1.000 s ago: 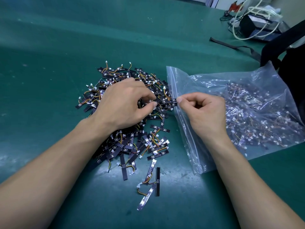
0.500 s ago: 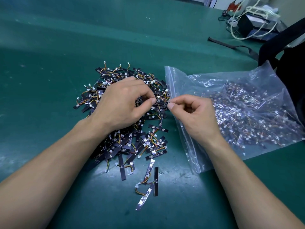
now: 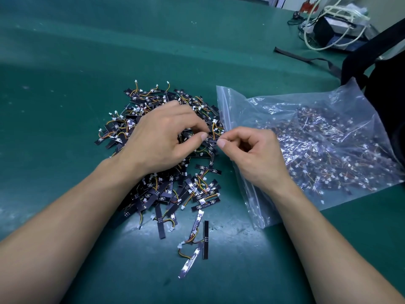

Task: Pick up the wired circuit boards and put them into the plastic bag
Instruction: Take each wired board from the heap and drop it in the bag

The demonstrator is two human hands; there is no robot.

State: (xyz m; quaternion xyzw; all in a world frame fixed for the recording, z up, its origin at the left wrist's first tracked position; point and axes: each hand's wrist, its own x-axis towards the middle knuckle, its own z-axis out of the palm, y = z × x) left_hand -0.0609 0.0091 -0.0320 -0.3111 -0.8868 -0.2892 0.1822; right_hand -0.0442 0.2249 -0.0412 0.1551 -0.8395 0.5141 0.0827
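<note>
both forearms come in from the bottom edge and meet near the middle of the green tabletop (image 3: 65, 62). the left hand (image 3: 162, 137) hovers palm down over the pile of wired circuit boards (image 3: 166, 194), knuckles up, fingers curled, thumb and forefinger brought together at their tips. the right hand (image 3: 252, 154) sits just beside it, thumb pointing left and the other fingers folded in toward the palm, its wrist lying across the zip edge of the plastic bag (image 3: 306, 119). each grip is clenched in a pinch on an end of one black board (image 3: 213, 140), which spans the small gap between the two thumbs, just above the right edge of the pile and right at the bag's mouth.

the bag lies flat to the right of the pile, already holding many boards that show as a glinting tangle through the crinkled film. a few stray boards (image 3: 205, 238) lie apart on the near side of the pile.

the left hand covers the middle of the pile. the thumbs hide most of the pinched board, so whether its wires are caught in either grip cannot be told. at the far right a black bag (image 3: 385, 88) is cut off by the frame edge, and white cables (image 3: 335, 38) coil over a dark box behind it.
</note>
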